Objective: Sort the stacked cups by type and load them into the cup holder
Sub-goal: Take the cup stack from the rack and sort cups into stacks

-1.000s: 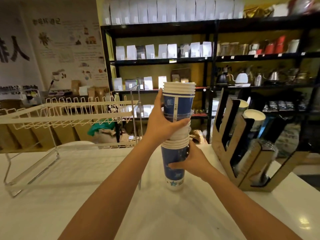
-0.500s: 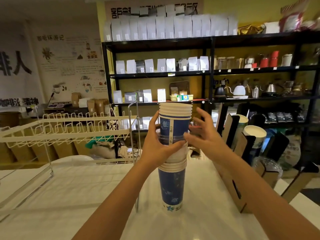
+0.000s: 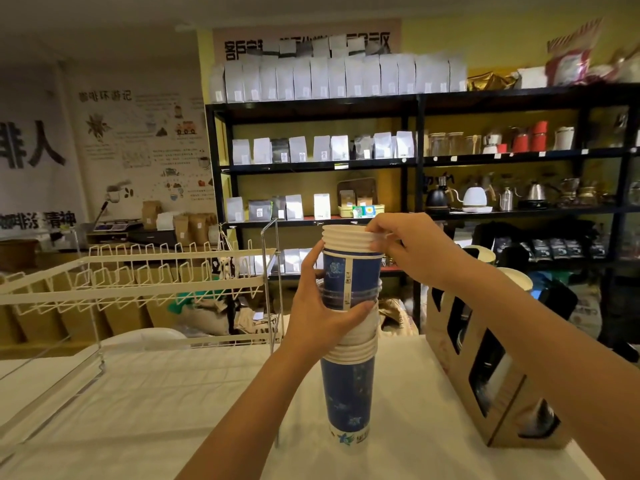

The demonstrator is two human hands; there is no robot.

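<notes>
A tall stack of blue and white paper cups (image 3: 348, 393) stands upright on the white table (image 3: 156, 410). Its upper section (image 3: 343, 275) ends in several white rims. My left hand (image 3: 322, 313) wraps around the middle of the stack. My right hand (image 3: 405, 247) pinches the topmost rims from the right side. The wooden cup holder (image 3: 498, 386) sits on the table to the right, slanted, with dark slots. White cup rims (image 3: 516, 278) poke out of its far end.
A white wire rack (image 3: 138, 275) stands on the table to the left, its post close to the stack. Black shelves (image 3: 415, 161) with white bags, kettles and jars fill the background. The table's right edge runs just past the holder.
My right hand rose from the lower part of the stack to the top rims and closed on them. The left hand kept its grip on the middle. The view tilted upward.
</notes>
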